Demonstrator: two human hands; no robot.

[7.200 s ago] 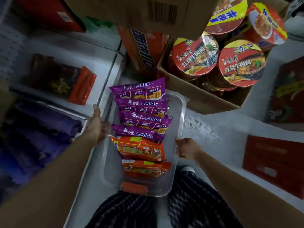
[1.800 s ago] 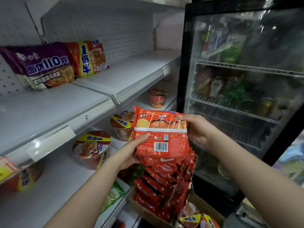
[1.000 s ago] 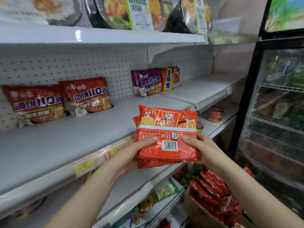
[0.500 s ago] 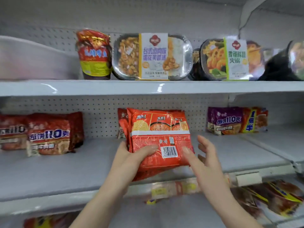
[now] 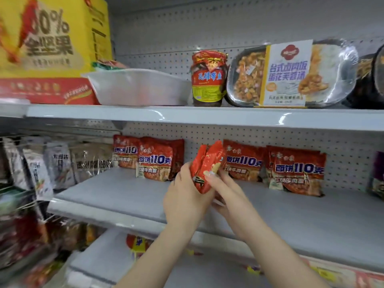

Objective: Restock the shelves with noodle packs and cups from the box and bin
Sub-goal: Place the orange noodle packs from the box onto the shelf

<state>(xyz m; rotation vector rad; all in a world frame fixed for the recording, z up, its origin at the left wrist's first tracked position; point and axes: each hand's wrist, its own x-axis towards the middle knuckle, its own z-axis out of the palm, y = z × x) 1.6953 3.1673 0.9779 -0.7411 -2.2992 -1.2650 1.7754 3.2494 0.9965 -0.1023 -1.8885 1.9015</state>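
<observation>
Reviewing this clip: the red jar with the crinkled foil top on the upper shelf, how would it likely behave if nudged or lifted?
The red jar stands upright, taller than wide, so a push near its top might tip it. It looks like glass, so probably heavy for its size and breakable. It stands close beside the clear bin and the tray meal, so a nudge could knock them.
</observation>
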